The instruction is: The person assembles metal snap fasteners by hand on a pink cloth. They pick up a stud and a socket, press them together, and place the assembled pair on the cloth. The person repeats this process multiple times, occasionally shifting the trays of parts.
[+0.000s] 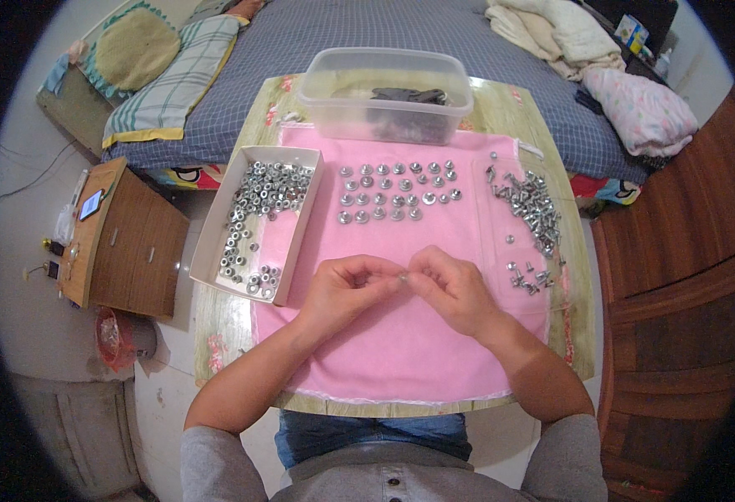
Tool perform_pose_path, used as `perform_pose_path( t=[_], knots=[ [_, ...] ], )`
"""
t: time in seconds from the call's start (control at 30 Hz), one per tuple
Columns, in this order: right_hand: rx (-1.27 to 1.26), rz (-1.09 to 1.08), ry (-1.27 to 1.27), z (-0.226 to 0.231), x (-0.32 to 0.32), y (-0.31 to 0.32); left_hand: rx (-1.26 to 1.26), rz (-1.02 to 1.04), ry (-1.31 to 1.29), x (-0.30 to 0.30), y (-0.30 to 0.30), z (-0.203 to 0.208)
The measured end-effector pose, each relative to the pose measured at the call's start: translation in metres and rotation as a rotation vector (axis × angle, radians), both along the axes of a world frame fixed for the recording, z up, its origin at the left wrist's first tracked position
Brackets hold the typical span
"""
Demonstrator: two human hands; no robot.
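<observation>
Both hands meet over the middle of the pink cloth [401,351] that covers the small wooden surface [510,113]. The left hand [344,289] and right hand [455,289] pinch one small silvery metal fastener [403,278] between their fingertips. It sits right in the gap where thumbs and forefingers come together, touched from both sides. The fingers of each hand are closed on it. It is too small to tell which way its long axis runs, or whether it is one piece or two being joined; neither hand is plainly nearer.

Beyond the fingers, further from the person, neat rows of assembled silvery pieces [397,192] lie on the cloth. Off to the left of the fingers, a shallow white cardboard tray [217,230] holds a loose scatter of small silvery nuts [259,205], thicker at its far end and in a little heap at its near corner. To the right of the fingers, a heap of silvery bolts [531,213] lies loose on what looks like a clear plastic lid. Past the rows stands a clear plastic tub [393,96] with something dark inside, unclear what.
</observation>
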State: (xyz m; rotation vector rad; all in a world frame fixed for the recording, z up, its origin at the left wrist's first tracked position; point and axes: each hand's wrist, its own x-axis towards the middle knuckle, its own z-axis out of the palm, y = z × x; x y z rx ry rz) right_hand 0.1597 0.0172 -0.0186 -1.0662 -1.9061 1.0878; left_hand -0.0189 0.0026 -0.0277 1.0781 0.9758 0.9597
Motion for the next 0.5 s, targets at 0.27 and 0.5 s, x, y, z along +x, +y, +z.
perform_pose_path(
  t=[0.27,0.5],
  knots=[
    [-0.001,0.013,-0.013,0.001,0.000,0.000,-0.007,0.000,-0.029,0.000,0.000,0.000],
    [0.034,-0.003,0.008,0.000,-0.002,-0.001,-0.011,0.014,-0.035,-0.001,0.000,-0.001]
  ],
)
